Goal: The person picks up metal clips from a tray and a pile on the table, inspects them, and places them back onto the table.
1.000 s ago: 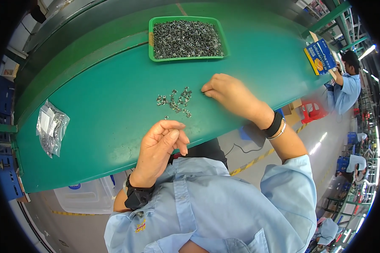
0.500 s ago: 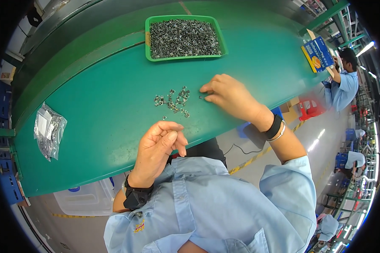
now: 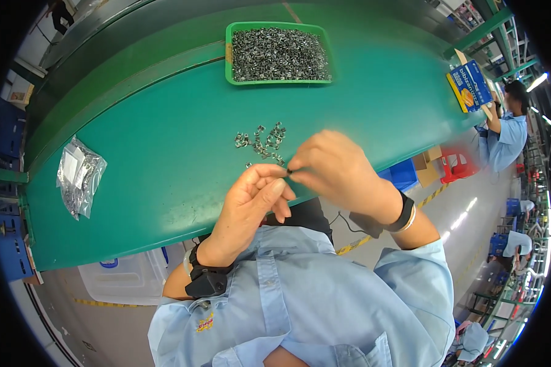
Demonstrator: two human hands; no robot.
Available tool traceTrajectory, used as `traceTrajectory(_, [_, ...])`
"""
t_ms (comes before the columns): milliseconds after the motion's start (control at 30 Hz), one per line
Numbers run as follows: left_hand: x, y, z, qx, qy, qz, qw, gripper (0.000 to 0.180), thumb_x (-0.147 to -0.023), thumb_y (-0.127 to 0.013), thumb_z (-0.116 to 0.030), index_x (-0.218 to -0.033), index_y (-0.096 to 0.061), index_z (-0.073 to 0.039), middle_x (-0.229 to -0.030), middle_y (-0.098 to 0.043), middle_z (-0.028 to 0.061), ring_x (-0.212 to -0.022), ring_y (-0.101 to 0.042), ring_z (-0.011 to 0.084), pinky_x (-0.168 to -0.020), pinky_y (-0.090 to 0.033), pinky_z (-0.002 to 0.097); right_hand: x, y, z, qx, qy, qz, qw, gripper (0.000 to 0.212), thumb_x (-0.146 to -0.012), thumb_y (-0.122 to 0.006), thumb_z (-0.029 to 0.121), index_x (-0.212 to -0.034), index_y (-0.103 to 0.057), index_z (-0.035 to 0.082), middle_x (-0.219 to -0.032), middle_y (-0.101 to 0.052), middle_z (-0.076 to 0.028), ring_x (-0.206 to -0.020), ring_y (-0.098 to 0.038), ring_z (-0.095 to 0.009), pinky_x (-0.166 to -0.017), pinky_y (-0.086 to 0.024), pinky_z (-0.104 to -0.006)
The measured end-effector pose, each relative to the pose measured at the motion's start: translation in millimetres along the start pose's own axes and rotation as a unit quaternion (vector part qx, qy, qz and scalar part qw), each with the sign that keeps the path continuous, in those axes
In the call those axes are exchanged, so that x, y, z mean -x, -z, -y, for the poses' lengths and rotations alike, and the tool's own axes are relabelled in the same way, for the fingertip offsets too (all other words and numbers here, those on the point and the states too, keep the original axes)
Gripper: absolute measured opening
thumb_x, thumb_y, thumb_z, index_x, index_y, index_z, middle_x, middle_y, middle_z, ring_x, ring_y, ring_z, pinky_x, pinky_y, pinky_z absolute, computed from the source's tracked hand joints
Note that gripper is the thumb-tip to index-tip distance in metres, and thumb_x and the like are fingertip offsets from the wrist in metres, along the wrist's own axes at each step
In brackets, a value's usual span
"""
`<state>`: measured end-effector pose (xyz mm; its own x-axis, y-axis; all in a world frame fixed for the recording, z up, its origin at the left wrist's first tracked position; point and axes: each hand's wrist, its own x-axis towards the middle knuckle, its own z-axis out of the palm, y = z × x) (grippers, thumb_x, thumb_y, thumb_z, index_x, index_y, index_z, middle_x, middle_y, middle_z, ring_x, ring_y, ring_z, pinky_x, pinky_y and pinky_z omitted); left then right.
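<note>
Near the table's front edge my two hands meet. A tiny dark metal piece (image 3: 289,172) shows at the fingertips of my right hand (image 3: 340,174), which are pinched together and slightly blurred. My left hand (image 3: 254,199) is curled, thumb against the fingers, its index fingertip right beside that piece; whatever lies inside it is hidden. Just beyond the hands, a loose scatter of small shiny metal pieces (image 3: 264,142) lies on the green table (image 3: 165,153). Farther back stands a green tray (image 3: 229,68) heaped with many such pieces.
On the left of the table lies a clear plastic bag (image 3: 82,177) of small metal parts with a white label. A blue and yellow box (image 3: 470,85) stands at the right end, near a co-worker in a light blue shirt (image 3: 513,140). A clear plastic bin (image 3: 122,278) sits below the table.
My right hand has moved from beside the scattered pieces toward me, to my left fingertips, with a small piece in its pinch. The left hand stays curled; the whole view has shifted slightly.
</note>
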<state>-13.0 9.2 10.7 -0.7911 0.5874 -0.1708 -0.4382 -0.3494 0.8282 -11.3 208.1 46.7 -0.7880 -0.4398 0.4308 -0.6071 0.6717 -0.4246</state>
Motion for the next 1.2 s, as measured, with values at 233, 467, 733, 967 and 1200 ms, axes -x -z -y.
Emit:
traceTrajectory(233, [2.6, 4.0, 8.1, 0.082, 0.034, 0.050, 0.995, 0.021, -0.097, -0.046, -0.019, -0.105, -0.053, -0.001, -0.085, -0.062, 0.0086, -0.066, -0.058, 0.0118, -0.057, -0.047, 0.0247, 8.1, -4.4, 16.3, 0.000, 0.026, -0.031, 0.999, 0.026, -0.065, -0.075, 0.008, -0.086, -0.060, 0.009, -0.082, -0.059, -0.004, -0.072, -0.057, -0.023, -0.064, -0.044, -0.0336])
traceTrajectory(467, [10.1, 1.9, 8.0, 0.061, 0.034, 0.037, 0.997, 0.022, -0.097, -0.046, -0.020, -0.106, -0.054, 0.000, -0.085, -0.063, 0.0093, -0.064, -0.058, 0.0119, -0.055, -0.046, 0.0246, 15.6, -13.3, 21.3, -0.022, 0.020, -0.069, 0.997, 0.025, -0.065, -0.076, 0.009, -0.084, -0.060, 0.009, -0.082, -0.059, -0.003, -0.070, -0.056, -0.022, -0.061, -0.041, -0.0329])
traceTrajectory(733, [13.3, 3.5, 7.6, 0.049, 0.032, 0.025, 0.998, 0.022, -0.097, -0.047, -0.019, -0.105, -0.054, 0.001, -0.084, -0.063, 0.0101, -0.063, -0.058, 0.0116, -0.054, -0.045, 0.0245, 16.2, -13.7, 29.0, 0.047, 0.014, -0.042, 0.998, 0.024, -0.066, -0.076, 0.013, -0.084, -0.060, 0.010, -0.081, -0.059, -0.002, -0.071, -0.055, -0.021, -0.062, -0.041, -0.0321])
traceTrajectory(967, [15.6, 3.8, 7.5, 0.035, 0.037, 0.021, 0.998, 0.022, -0.097, -0.046, -0.019, -0.104, -0.055, 0.001, -0.083, -0.063, 0.0097, -0.063, -0.058, 0.0112, -0.054, -0.045, 0.0237, 19.6, -17.7, 28.8, 0.009, 0.014, -0.048, 0.999, 0.023, -0.067, -0.075, 0.009, -0.086, -0.061, 0.010, -0.082, -0.059, -0.002, -0.071, -0.056, -0.021, -0.063, -0.041, -0.0324])
traceTrajectory(1200, [15.4, -0.1, 7.5, 0.024, 0.033, 0.013, 0.999, 0.022, -0.098, -0.045, -0.019, -0.104, -0.055, 0.000, -0.083, -0.063, 0.0089, -0.063, -0.058, 0.0109, -0.054, -0.045, 0.0234, 25.9, -26.4, 28.3, -0.018, 0.000, -0.104, 0.994, 0.022, -0.068, -0.073, 0.005, -0.086, -0.061, 0.008, -0.081, -0.061, -0.003, -0.071, -0.056, -0.022, -0.061, -0.042, -0.0324])
